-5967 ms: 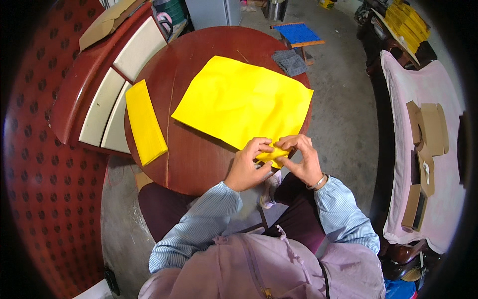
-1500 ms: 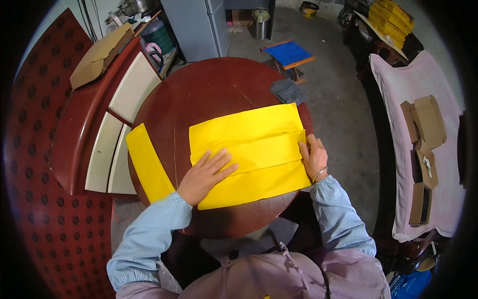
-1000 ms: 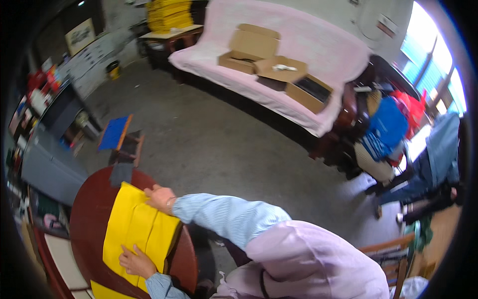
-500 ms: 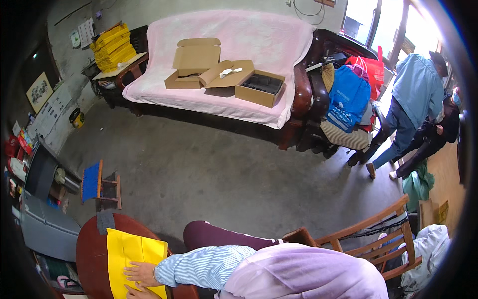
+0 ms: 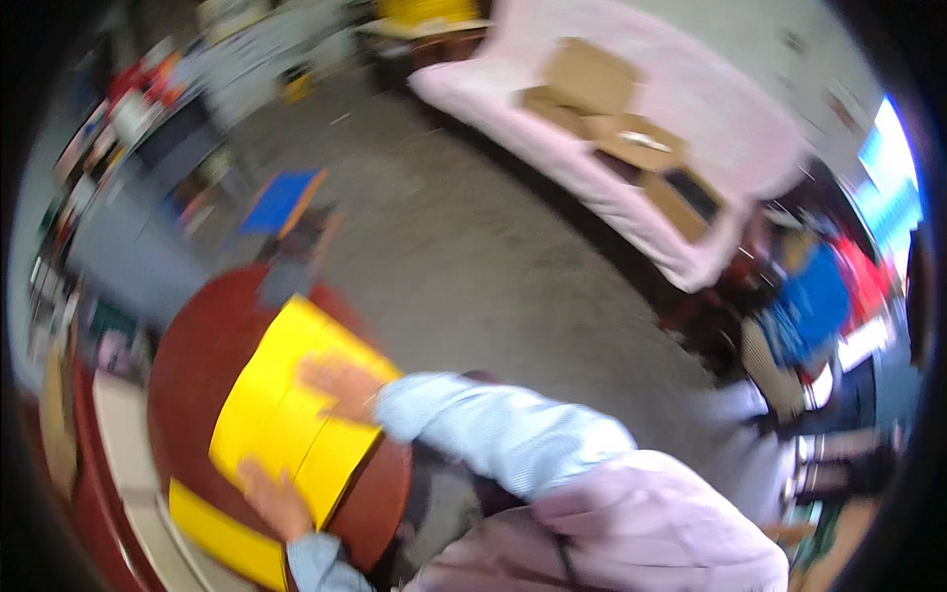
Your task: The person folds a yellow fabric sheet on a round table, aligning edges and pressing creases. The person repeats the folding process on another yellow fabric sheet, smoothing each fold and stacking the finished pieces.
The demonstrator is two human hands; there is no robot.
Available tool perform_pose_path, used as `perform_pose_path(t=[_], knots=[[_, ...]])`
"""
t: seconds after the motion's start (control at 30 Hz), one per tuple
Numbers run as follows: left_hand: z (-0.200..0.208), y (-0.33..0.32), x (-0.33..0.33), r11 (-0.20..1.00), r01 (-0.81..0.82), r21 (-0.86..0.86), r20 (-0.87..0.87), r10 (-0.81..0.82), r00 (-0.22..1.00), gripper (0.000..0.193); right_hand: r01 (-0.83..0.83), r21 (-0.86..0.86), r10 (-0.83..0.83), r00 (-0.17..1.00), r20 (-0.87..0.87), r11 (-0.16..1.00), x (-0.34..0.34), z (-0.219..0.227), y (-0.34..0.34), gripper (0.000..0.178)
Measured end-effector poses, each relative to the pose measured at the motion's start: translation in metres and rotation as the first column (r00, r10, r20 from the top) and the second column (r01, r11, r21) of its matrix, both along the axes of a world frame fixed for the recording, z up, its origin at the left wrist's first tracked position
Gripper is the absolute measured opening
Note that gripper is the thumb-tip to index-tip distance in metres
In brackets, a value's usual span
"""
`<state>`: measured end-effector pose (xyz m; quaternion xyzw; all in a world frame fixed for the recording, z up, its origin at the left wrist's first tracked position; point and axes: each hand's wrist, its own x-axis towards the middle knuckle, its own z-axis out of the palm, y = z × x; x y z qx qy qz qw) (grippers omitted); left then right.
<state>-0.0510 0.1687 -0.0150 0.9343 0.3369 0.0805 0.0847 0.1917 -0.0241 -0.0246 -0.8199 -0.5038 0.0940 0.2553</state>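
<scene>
A large yellow sheet (image 5: 266, 395), apparently paper, lies on a round reddish-brown table (image 5: 187, 395) at the lower left. Straight crease lines cross it. My right hand (image 5: 340, 387) rests flat on its upper right part, fingers stretched out. My left hand (image 5: 274, 498) is at the sheet's lower left edge, palm down, with its fingers extended. Both hands are smeared by motion, and neither grips anything I can see. Another yellow strip (image 5: 222, 533) lies closer to me, left of my left hand.
A low stool with a blue seat (image 5: 281, 202) stands beyond the table. Open cardboard boxes (image 5: 592, 79) sit on a sofa with a pink cover (image 5: 552, 138). Blue bags (image 5: 809, 301) are piled at the right. A grey cabinet (image 5: 128, 237) stands at the left.
My view has swung left and tilted, so the table shows more fully. My hands have moved apart on the yellow sheet, and a second yellow strip has come into view.
</scene>
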Motion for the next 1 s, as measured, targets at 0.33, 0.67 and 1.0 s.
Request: perform_pose_path(t=[0.33, 0.67, 1.0], knots=[[0.025, -0.033, 0.002, 0.998, -0.038, 0.055, 0.109, 0.032, 0.993, 0.07, 0.01, -0.246, 0.051, 0.968, 0.244, 0.969, 0.0, 0.047, -0.016, 0.074], [0.069, -0.05, -0.059, 0.334, 0.067, -0.94, 0.293, 0.693, 0.659, 0.039, -0.031, -0.264, 0.091, 0.972, 0.218, 0.964, 0.009, 0.043, -0.019, 0.076], [0.072, 0.001, -0.028, 0.137, 0.192, -0.972, 0.223, 0.8, 0.558, 0.032, -0.033, -0.233, 0.089, 0.969, 0.232, 0.972, 0.009, 0.04, -0.02, 0.074]])
